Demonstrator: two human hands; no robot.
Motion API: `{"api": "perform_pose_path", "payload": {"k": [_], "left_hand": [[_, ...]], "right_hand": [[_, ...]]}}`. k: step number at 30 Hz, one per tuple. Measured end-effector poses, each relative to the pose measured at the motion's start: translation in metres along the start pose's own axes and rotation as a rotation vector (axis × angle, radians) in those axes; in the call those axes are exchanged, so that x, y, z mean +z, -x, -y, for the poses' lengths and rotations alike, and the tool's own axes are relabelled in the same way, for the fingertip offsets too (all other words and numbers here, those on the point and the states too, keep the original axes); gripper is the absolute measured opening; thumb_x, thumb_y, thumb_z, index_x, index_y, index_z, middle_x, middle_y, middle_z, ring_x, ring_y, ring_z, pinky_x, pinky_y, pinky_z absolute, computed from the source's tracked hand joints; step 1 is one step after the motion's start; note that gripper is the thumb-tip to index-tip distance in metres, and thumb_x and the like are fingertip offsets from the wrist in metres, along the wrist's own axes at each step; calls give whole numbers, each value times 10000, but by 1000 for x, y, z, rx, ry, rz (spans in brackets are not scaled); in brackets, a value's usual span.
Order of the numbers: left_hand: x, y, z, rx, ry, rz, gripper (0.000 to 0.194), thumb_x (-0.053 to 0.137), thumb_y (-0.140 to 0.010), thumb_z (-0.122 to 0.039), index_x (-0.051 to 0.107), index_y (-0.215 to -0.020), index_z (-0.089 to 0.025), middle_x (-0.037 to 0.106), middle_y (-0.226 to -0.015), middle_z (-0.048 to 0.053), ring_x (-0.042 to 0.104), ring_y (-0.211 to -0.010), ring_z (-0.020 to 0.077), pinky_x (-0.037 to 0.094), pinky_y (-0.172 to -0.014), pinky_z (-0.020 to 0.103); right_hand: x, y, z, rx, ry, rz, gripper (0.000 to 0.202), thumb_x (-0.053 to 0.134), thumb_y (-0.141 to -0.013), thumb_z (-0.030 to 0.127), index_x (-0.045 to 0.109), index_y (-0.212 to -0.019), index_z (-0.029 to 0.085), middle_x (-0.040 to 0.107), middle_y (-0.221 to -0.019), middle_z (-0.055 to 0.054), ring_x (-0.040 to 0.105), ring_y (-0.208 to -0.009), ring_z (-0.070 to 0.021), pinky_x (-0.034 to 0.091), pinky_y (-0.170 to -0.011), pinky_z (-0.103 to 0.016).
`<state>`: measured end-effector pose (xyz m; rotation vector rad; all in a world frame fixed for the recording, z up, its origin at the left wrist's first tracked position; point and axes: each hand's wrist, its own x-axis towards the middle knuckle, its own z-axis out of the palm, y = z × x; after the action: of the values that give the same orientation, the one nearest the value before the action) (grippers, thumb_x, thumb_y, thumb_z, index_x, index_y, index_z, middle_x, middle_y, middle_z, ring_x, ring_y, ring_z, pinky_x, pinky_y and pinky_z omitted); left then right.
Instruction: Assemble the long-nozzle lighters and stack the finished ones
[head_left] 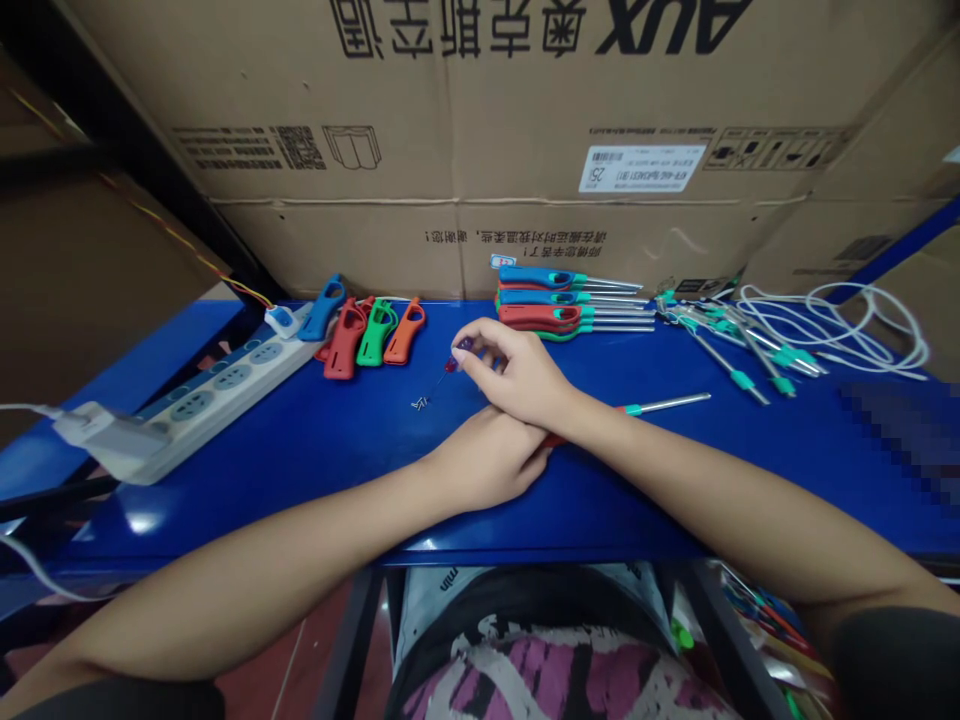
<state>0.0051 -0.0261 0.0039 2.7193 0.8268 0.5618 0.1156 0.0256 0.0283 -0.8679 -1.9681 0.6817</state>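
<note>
Right hand's fingers pinch a screwdriver, its tip near some screws; left hand is wrapped round a lighter above the table. Stacked lighters look finished; handles and tubes lie unjoined.

a glossy blue table stands before a large printed cardboard panel, over a reddish tiled floor.

Right hand pinching a small screwdriver, tip near loose screws — left hand gripping a red stick lighter, blue desk, stacked lighters behind.
</note>
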Motion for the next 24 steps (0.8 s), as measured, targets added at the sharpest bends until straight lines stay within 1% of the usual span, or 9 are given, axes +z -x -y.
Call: {"api": "perform_pose_path", "payload": {"k": [4,8,11,13,16,18,20,22,24], "left_hand": [[-1,0,0,6,24,4,282,516,-931,-137,661,-1171,-106,717,-1142,160,691,-1055,291,565,-923,422],[1,-1,2,17,64,-3,278,536,-936,-145,653,-1187,-124,696,-1199,155,661,-1134,283,535,-1002,441],[2,-2,5,11,123,-32,295,541,-968,-182,626,-1248,-145,665,-1268,140,614,-1216,253,495,-1066,425],[3,-3,8,-15,159,-38,299,551,-981,-213,627,-1259,-137,676,-1246,132,618,-1197,241,496,-1058,403],[5,-6,10,-91,263,-62,338,639,-939,-251,647,-1252,-122,699,-1199,131,652,-1125,242,521,-1013,392],[5,-8,10,-191,418,-126,361,709,-890,-284,679,-1213,-124,707,-1206,133,669,-1113,246,526,-1012,400],[5,-11,9,-338,682,-207,379,753,-847,-303,698,-1174,-119,721,-1203,136,691,-1096,241,536,-1011,401],[4,-13,6,-485,968,-292,397,773,-823,-308,700,-1160,-110,744,-1164,135,712,-1071,234,551,-1002,397],[1,-15,3,-576,1163,-367,408,791,-805,-317,706,-1146,-111,766,-1107,124,727,-1043,230,560,-991,397]], "right_hand": [[0,1,0,0,-9,-6,134,577,-913,271,650,-982,183,701,-811,1,594,-639,-113,456,-619,-247],[-7,1,0,-35,-35,-88,114,596,-909,287,638,-961,195,689,-821,4,590,-646,-110,466,-622,-252],[-23,1,2,-25,-127,-197,134,626,-901,336,620,-928,205,667,-800,2,602,-653,-118,466,-576,-254],[-39,3,3,8,-187,-269,147,658,-884,351,618,-895,210,654,-744,6,587,-595,-115,445,-514,-251],[-66,9,1,63,-247,-385,121,686,-856,315,629,-824,212,643,-663,11,531,-479,-101,414,-448,-256],[-81,15,-4,115,-297,-465,102,689,-839,295,638,-802,216,617,-616,20,496,-437,-93,381,-417,-251],[-91,22,-10,165,-352,-540,88,680,-825,282,642,-782,215,597,-600,22,481,-431,-88,361,-404,-244],[-96,28,-16,210,-392,-586,91,668,-814,281,637,-761,214,583,-594,24,473,-435,-86,354,-398,-238],[-98,34,-21,249,-422,-590,97,663,-806,288,629,-752,215,577,-592,26,470,-439,-88,355,-395,-235]]}}
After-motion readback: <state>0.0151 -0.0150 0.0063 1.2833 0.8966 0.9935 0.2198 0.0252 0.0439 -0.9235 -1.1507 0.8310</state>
